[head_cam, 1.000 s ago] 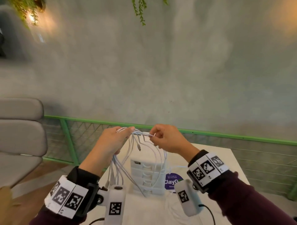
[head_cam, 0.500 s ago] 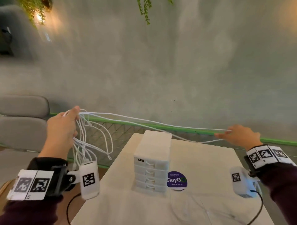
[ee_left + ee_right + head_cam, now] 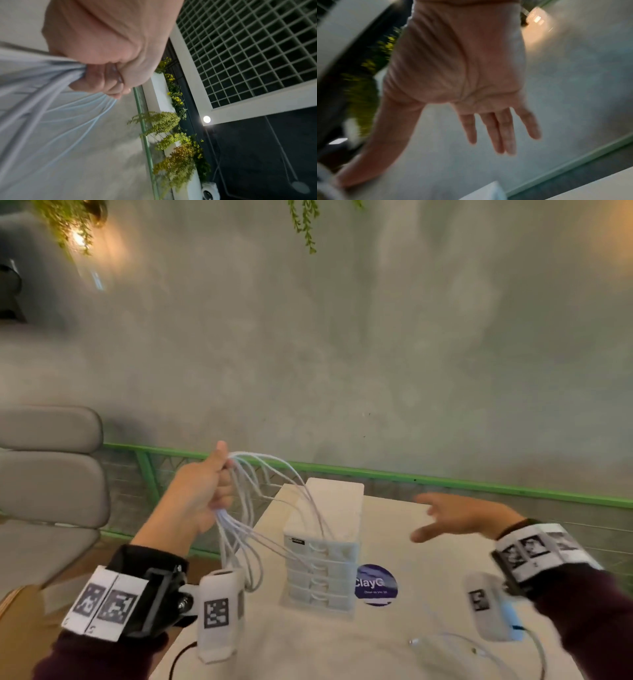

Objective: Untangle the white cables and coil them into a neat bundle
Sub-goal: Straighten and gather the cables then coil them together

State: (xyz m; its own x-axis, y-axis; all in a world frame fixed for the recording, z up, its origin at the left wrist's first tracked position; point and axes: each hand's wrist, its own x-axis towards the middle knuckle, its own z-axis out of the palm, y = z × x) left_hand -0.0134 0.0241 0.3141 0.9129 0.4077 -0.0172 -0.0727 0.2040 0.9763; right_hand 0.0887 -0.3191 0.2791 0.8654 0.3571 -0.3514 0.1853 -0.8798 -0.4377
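My left hand is raised left of the table and grips a bunch of white cables in its fist. The loops arch over and hang down in front of the white drawer unit. In the left wrist view the curled fingers clamp the cables, which stream away blurred to the left. My right hand hovers over the table's right side with fingers spread and nothing in it. The right wrist view shows its bare palm. A white cable end lies on the table near the right wrist.
The drawer unit stands mid-table on the pale tabletop, beside a round purple sticker. A green railing with wire mesh runs behind the table. A grey cushioned chair stands at the left. A concrete wall fills the background.
My right hand has let go of the stretched cables and now hangs open. The left hand has come back toward the table, and the freed strands now droop over the drawer unit.
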